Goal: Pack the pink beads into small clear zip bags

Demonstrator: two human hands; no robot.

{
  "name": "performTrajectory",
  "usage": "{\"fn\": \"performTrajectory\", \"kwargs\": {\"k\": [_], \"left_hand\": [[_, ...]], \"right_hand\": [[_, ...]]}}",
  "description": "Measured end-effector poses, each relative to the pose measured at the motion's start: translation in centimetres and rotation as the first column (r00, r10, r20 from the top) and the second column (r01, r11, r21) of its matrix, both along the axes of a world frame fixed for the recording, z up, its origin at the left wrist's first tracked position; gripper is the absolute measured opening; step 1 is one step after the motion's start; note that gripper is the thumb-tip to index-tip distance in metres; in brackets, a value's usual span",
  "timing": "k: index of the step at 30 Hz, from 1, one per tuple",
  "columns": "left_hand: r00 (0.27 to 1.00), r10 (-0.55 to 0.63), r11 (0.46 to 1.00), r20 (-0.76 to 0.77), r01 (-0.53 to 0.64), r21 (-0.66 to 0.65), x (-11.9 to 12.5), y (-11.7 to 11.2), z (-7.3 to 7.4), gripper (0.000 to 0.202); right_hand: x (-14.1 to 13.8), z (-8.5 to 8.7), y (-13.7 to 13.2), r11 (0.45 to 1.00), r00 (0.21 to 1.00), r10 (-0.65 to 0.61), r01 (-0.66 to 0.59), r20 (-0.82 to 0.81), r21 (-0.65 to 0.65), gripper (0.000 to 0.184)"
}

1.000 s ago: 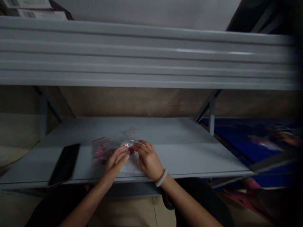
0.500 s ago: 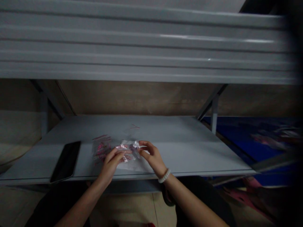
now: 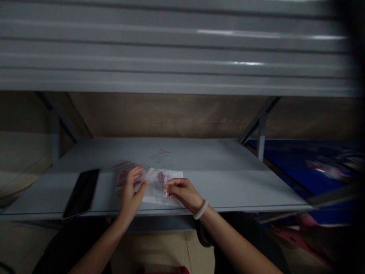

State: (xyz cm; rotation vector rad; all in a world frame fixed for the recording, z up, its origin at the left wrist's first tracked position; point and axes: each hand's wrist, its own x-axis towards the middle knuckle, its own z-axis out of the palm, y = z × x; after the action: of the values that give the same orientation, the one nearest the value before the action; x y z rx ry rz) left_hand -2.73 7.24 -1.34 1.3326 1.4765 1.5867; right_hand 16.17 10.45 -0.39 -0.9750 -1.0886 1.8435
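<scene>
Between thumb and fingers my right hand (image 3: pixel 182 192) pinches the edge of a small clear plastic bag (image 3: pixel 162 178) with red bits in it. Beneath that bag lies a white sheet of paper (image 3: pixel 151 196) on the grey table. My left hand (image 3: pixel 133 190) has its fingers spread and hovers at the sheet's left edge. Just behind the left hand is a clear zip bag (image 3: pixel 121 177) with a red seal line and pinkish-red contents, partly covered by the hand. What exactly the bits are is too blurred to tell.
A black tablet or phone (image 3: pixel 82 192) lies at the table's left. Farther back is another clear bag with red seal lines (image 3: pixel 163 153). A grey ridged panel (image 3: pixel 171 57) overhangs the table (image 3: pixel 228 179). At right, plastic bags (image 3: pixel 327 169) lie on a blue surface (image 3: pixel 288 167).
My left hand has let go of the clear bag and opened, moving slightly left. My right hand has shifted a little right and down with the small bag, uncovering more of the paper.
</scene>
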Motion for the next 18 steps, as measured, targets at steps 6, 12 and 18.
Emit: {"fn": "performTrajectory", "kwargs": {"k": [6,12,18], "left_hand": [[0.953,-0.142,0.98,-0.268,0.174,0.098,1.0,-1.2,1.1,0.014],[0.893,-0.426,0.904,-0.144,0.427,-0.024,2.1,-2.0,2.1,0.009],[0.886,-0.459,0.888,-0.069,0.454,-0.079,1.7,-1.8,1.7,0.017]], "right_hand": [[-0.4,-0.1,-0.5,0.995,1.0,-0.007,0.005,0.013,0.102,0.019],[-0.8,0.5,-1.3,0.965,0.992,-0.029,-0.004,0.122,0.26,0.017],[-0.8,0.6,-1.5,0.933,0.987,-0.038,-0.021,0.158,0.36,0.021]]}}
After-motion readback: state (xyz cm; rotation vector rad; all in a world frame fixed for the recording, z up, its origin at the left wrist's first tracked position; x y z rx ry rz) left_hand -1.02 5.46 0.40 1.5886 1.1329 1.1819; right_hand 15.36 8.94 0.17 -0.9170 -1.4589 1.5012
